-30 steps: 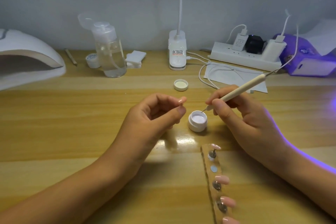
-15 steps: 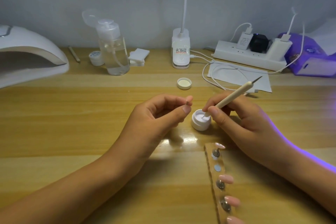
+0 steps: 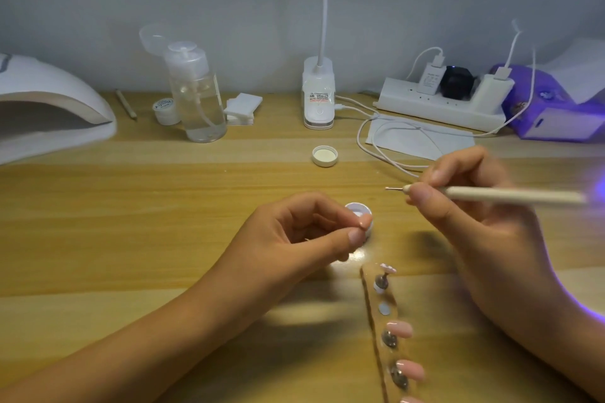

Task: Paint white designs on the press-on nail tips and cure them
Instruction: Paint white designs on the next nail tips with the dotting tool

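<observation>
My left hand (image 3: 294, 239) pinches a small pink nail tip (image 3: 364, 222) between thumb and forefinger, just in front of the open white gel pot (image 3: 355, 208). My right hand (image 3: 465, 206) grips a cream dotting pen (image 3: 497, 195) near its metal tip, which points left and hangs above the table to the right of the pot. A wooden strip (image 3: 373, 301) at the front holds several pink nail tips (image 3: 400, 329) on metal stands.
The pot's lid (image 3: 324, 156) lies behind the pot. A white curing lamp (image 3: 49, 108) stands at the far left, with a clear pump bottle (image 3: 196, 98), a small jar (image 3: 166, 111) and cotton pads (image 3: 242, 108) beside it. A desk-lamp base (image 3: 318, 98), cables, a power strip (image 3: 442, 105) and a purple device (image 3: 553, 111) line the back.
My right hand has lifted the pen out of the gel pot and moved it up and to the right, turning it level. My left hand has shifted slightly in front of the pot.
</observation>
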`<control>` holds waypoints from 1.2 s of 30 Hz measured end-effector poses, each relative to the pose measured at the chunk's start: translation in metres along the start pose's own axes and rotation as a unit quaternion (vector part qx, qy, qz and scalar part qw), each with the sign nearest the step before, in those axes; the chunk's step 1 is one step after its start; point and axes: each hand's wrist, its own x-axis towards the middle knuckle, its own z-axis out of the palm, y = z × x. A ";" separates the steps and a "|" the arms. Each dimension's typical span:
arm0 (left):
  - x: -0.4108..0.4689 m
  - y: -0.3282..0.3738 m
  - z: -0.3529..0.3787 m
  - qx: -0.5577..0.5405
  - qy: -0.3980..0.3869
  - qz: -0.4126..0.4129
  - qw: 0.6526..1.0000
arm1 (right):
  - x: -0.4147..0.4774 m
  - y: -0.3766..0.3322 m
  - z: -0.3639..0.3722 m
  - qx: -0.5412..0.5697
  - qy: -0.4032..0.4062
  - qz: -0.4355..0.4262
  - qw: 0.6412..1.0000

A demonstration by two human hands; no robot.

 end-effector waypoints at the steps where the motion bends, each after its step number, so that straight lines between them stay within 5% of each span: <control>1: 0.000 0.000 0.000 0.003 -0.012 -0.007 1.000 | -0.001 0.000 -0.001 0.032 -0.010 0.023 0.999; 10: 0.000 -0.003 0.000 0.020 -0.049 -0.009 0.999 | 0.000 -0.008 0.009 0.178 -0.063 0.122 0.974; 36: 0.001 -0.006 0.000 0.024 -0.044 -0.019 0.999 | -0.002 -0.005 0.010 0.162 -0.103 0.130 0.973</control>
